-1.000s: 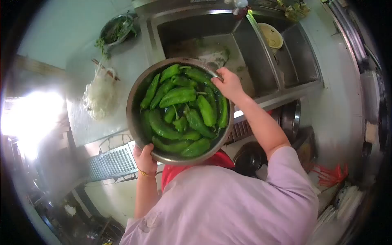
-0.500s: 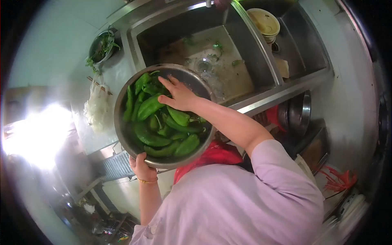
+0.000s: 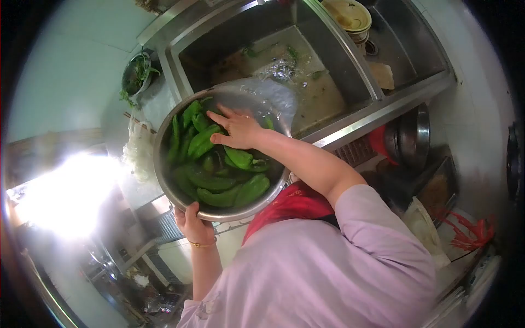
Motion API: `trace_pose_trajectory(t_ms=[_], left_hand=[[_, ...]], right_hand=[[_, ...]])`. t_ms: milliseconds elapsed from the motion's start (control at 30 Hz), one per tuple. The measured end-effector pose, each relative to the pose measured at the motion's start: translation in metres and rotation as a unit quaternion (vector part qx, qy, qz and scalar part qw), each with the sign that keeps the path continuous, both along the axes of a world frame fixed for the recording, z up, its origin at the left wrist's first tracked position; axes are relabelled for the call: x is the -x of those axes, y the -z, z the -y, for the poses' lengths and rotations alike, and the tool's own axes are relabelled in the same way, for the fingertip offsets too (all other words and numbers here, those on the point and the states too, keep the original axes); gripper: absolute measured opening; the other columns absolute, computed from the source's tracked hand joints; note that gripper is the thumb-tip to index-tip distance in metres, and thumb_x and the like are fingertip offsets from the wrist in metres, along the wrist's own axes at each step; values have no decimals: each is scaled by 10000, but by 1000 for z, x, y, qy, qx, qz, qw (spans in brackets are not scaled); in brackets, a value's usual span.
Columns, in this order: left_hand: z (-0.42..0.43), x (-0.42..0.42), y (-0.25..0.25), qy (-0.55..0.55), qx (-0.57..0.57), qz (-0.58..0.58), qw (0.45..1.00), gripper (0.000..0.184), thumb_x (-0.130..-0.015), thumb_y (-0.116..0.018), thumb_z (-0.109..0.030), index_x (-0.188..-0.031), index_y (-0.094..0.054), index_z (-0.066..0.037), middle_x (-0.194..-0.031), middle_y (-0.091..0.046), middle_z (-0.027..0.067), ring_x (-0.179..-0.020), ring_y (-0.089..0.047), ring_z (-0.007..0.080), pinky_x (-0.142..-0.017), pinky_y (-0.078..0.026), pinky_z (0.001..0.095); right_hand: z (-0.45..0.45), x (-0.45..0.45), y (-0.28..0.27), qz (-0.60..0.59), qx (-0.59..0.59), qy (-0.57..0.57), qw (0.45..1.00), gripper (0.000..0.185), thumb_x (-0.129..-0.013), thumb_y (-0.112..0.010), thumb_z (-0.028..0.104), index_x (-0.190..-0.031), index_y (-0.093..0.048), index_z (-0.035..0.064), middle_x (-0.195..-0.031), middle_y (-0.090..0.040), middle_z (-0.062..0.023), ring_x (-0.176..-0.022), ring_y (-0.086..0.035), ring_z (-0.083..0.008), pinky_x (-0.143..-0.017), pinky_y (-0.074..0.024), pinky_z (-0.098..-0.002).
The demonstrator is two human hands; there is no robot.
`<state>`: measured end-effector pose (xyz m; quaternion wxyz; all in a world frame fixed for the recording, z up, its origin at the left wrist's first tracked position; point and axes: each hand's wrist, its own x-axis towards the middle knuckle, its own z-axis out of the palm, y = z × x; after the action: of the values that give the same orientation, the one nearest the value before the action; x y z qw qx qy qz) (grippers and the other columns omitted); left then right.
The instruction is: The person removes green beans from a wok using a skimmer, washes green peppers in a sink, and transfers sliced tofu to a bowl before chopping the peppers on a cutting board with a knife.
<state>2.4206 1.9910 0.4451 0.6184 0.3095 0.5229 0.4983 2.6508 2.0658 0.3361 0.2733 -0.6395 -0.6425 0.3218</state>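
Observation:
A round metal basin (image 3: 164, 185) holds long green peppers (image 3: 252, 191) in water. It is tilted toward the sink, and water pours over its far right rim. My left hand (image 3: 194, 224) grips the near left rim, thumb on top, with a yellow band at the wrist. Spread fingers of my right hand (image 3: 238, 129) lie over the peppers on the basin's upper side, holding back the ones under them. The fingertips are slightly blurred.
Beyond the basin is a metal sink (image 3: 350, 131) with water and green scraps. A pale bowl (image 3: 350, 15) stands in the second compartment. At the left are a bowl of greens (image 3: 131, 82) and a plastic bag (image 3: 139, 153). Dark pans (image 3: 418, 136) sit below, at the right.
My right hand has left the basin's right rim and lies spread on the peppers. The basin has tilted, and water now runs from it into the sink. My left hand keeps its hold.

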Motion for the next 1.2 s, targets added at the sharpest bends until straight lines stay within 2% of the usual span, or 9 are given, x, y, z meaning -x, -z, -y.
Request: trace_pose_trajectory(t_ms=[167, 367, 600, 700, 800, 900, 1000, 1100, 1200], left_hand=[[-3, -4, -17, 20, -25, -33, 999, 332, -766, -453, 101, -1086, -522, 45, -1027, -608, 137, -905, -613, 226, -828, -508, 326], [-10, -9, -41, 59, -75, -88, 991, 268, -804, -477, 83, -1069, -520, 67, -1008, -620, 133, -902, -614, 197, -836, -492, 306], [-24, -13, -48, 107, -93, -101, 985, 220, -832, -520, 57, -1050, -551, 35, -1000, -652, 139, -870, -642, 203, -810, -522, 315], [-24, -24, -59, 106, -78, -109, 985, 227, -823, -559, 51, -1048, -532, 57, -1015, -625, 123, -894, -605, 181, -842, -473, 297], [-28, -25, -58, 132, -108, -109, 979, 210, -844, -558, 30, -1054, -552, 31, -997, -656, 135, -878, -650, 199, -796, -528, 306], [-30, -29, -67, 152, -96, -128, 975, 178, -849, -566, 19, -1027, -554, 22, -986, -659, 137, -862, -653, 194, -779, -534, 305], [-32, -50, -76, 138, -86, -144, 976, 125, -833, -631, -20, -917, -540, -3, -820, -607, 47, -645, -515, 74, -557, -403, 191], [-45, -29, -70, 223, -90, -126, 962, 134, -873, -592, -41, -985, -545, 15, -941, -658, 133, -808, -650, 183, -732, -538, 293], [-52, -34, -74, 233, -79, -158, 956, 168, -884, -603, -78, -1002, -533, 18, -935, -654, 126, -797, -647, 180, -713, -535, 280]], right_hand=[[-1, 4, 13, -68, -23, 9, 997, 784, -848, -425, 670, -1476, -236, 240, -1502, -224, -204, -1304, -311, -464, -1078, -245, -527], [-7, 16, 38, -147, -68, 23, 987, 769, -878, -411, 628, -1480, -222, 190, -1492, -239, -223, -1323, -273, -458, -1090, -220, -500], [-11, 18, 57, -219, -76, 62, 971, 759, -889, -417, 602, -1480, -213, 172, -1478, -233, -269, -1318, -282, -462, -1093, -222, -473], [-11, 16, 58, -230, -71, 69, 968, 765, -888, -415, 609, -1484, -199, 181, -1478, -223, -279, -1324, -284, -456, -1090, -228, -469], [-11, 16, 60, -255, -58, 68, 963, 771, -886, -424, 608, -1488, -184, 189, -1478, -216, -285, -1341, -275, -441, -1094, -225, -472], [-13, 18, 65, -295, -53, 71, 951, 783, -880, -441, 608, -1489, -176, 194, -1472, -223, -294, -1354, -264, -428, -1099, -221, -479], [-16, 21, 74, -324, -65, 81, 940, 771, -886, -437, 605, -1490, -175, 202, -1461, -244, -299, -1355, -262, -429, -1095, -230, -475], [-19, 24, 84, -345, -72, 87, 932, 753, -897, -435, 591, -1489, -175, 206, -1456, -253, -300, -1355, -261, -430, -1094, -239, -465], [-21, 26, 91, -360, -86, 88, 925, 732, -906, -433, 575, -1489, -175, 216, -1460, -249, -296, -1360, -256, -424, -1089, -252, -466]])
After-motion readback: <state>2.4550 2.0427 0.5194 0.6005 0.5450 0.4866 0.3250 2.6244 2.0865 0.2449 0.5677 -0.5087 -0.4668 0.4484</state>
